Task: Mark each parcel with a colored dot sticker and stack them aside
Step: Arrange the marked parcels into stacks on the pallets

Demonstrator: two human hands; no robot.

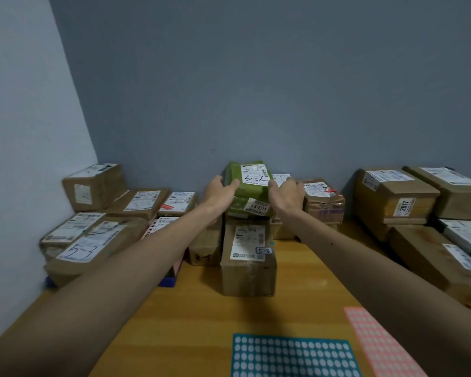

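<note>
Head view: our left hand (219, 193) clasps the left edge of the green parcel (252, 183), which sits atop the stack (248, 262) against the back wall (256, 91); our right hand (286, 195) seemingly curls round its right edge.

You are in what looks like a small parcel sorting room or pickup point. Taped cardboard parcels (248, 270) with printed shipping labels and handwritten codes crowd the wooden counter (188, 322) across the middle of the frame, backed by bare grey-blue walls (256, 77). A teal dot-sticker sheet (291, 355) and a pink sheet (375, 341) lie at lower right.
</note>
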